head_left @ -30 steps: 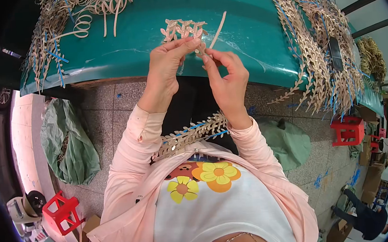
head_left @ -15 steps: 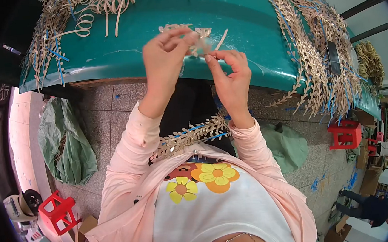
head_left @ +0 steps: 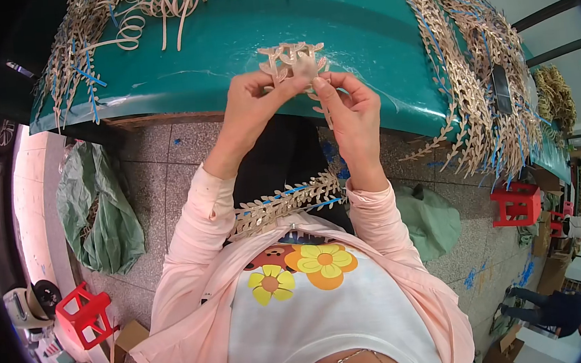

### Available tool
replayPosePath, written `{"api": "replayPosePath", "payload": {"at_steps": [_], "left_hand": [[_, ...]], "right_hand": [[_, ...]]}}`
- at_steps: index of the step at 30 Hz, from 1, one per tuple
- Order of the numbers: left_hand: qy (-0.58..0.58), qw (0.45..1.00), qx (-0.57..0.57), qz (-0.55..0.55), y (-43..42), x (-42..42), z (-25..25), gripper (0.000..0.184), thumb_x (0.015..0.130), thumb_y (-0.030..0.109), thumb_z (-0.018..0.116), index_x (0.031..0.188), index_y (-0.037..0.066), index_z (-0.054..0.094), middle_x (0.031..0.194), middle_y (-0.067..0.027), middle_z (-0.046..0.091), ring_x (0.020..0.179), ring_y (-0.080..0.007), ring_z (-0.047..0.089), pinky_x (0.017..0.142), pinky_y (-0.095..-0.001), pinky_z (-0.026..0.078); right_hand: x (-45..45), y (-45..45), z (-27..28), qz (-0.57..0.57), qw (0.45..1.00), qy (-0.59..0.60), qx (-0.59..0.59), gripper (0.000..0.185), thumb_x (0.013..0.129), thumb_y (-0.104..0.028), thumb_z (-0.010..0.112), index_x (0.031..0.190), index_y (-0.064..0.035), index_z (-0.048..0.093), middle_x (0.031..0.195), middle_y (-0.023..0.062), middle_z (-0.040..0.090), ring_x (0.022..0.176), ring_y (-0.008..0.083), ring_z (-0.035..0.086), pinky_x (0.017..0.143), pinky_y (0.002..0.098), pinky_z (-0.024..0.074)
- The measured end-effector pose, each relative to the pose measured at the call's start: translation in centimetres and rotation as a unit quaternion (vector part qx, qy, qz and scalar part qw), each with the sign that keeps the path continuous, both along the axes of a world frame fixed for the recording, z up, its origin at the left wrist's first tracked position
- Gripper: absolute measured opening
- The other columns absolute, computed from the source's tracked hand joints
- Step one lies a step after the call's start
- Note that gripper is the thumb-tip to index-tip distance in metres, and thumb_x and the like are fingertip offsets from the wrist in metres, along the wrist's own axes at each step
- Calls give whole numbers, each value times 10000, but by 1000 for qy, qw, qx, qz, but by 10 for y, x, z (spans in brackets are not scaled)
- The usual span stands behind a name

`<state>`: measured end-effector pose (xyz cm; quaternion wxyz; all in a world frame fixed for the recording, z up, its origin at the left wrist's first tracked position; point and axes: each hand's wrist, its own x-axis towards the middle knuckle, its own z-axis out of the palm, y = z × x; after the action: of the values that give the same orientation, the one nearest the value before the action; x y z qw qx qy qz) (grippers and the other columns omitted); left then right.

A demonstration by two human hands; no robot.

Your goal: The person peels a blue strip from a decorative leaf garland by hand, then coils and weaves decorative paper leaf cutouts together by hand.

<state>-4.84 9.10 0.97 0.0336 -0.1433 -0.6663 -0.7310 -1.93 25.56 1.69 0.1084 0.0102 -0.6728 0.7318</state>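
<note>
Green tbl [head_left: 218, 67]; L hand [head_left: 247, 116] & R hand [head_left: 352, 117] pinched closed on beige strip [head_left: 289, 55], ptd leaf shapes.

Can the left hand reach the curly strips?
Probably, with a stretch: only green table seems to lie between the left hand and the curly strips, but it's busy holding the leafy piece.

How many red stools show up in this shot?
2 clearly: one red stool at lower left beside a cardboard box, another red stool at right, below the hanging leaf strips. A small red item beyond the right one may be a third, partly hidden.
</note>
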Motion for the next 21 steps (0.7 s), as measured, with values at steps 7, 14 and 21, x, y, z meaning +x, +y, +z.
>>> {"api": "replayPosePath", "payload": {"at_steps": [7,14,21], "left_hand": [[-318,877,247,-262,-8,-20,26,388,924,271,657,1168,-30,637,1074,-104,705,904,-181,694,832,-336,562],[-301,885,298,-193,4,-19,10,290,887,155,692,1121,-12,660,1022,-96,710,919,-177,691,829,-308,550],[-192,961,176,-92,12,-21,22,194,862,169,742,940,-8,736,831,-61,725,731,-91,659,689,-226,518]], "right_hand": [[10,-3,3,37,987,86,127,199,917,-168,702,1020,1,685,923,32,640,782,81,621,688,233,523],[10,-2,9,-83,949,168,255,158,909,-138,709,973,7,704,968,41,625,842,75,584,700,181,471],[15,-12,4,-110,985,104,80,209,898,-71,703,1105,-43,679,922,37,619,810,81,577,639,210,502]]}}
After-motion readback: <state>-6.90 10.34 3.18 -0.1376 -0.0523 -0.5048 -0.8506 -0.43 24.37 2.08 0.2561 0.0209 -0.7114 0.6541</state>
